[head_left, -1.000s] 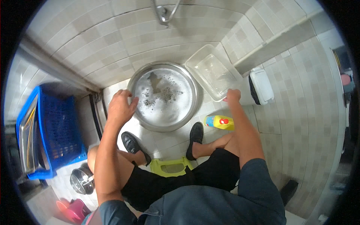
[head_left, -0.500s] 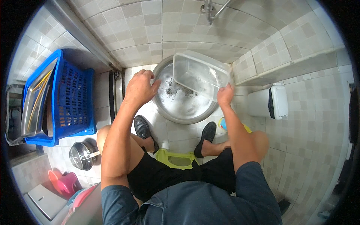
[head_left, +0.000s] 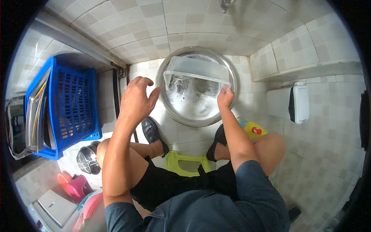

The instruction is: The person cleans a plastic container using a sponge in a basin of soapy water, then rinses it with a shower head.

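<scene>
1. Plastic, translucent, rectangular tub (head_left: 199, 66) tilts over the round silvery metal basin (head_left: 159, 88), perhaps to meet the speckled liquid (head_left: 195, 106) inside.
2. Right hand (head_left: 225, 97) grips the tub's near right corner, likely for control.
3. Left hand (head_left: 138, 96) hangs empty, loosely spread (to clear the rim, I'd say).

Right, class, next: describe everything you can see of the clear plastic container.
The container is a rectangular, open box with a rim around its mouth and rounded corners, apparently of translucent, colourless plastic. It is tilted over the round metal basin, its long near rim slanting slightly down to the right. The right hand grips it near the right-hand corner of that rim; the left hand does not touch it. Whether it touches the basin or the liquid cannot be told.
</scene>
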`<action>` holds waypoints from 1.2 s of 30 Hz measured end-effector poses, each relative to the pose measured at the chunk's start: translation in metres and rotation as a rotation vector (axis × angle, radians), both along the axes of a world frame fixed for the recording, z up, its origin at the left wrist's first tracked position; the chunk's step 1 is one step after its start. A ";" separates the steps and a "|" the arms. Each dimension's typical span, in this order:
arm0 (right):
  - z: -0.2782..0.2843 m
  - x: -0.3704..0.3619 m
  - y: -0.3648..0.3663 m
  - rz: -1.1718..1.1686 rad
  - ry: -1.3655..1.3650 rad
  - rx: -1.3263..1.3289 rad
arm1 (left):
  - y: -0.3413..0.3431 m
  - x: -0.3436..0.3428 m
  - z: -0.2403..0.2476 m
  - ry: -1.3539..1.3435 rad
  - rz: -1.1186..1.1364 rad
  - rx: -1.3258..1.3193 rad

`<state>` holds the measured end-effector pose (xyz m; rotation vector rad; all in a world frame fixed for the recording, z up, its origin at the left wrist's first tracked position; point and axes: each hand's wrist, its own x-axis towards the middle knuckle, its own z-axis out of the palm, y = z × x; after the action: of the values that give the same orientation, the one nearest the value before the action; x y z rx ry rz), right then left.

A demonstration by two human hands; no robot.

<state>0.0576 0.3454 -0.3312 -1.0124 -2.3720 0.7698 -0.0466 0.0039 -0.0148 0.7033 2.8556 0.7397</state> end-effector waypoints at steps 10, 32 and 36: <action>-0.068 -0.023 0.004 -0.314 0.215 -1.048 | 0.011 0.003 -0.017 -0.016 0.043 -0.037; 0.041 0.040 -0.069 -0.355 -0.156 -1.269 | 0.021 0.016 -0.107 -0.524 -0.282 -0.220; 0.045 0.049 -0.066 -0.371 -0.214 -1.183 | 0.036 0.013 -0.167 -0.639 -0.116 -0.156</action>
<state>0.1063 0.2793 -0.2867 -1.9508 -1.6308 2.0425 -0.0338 0.0397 -0.1814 0.4904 2.2409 0.5821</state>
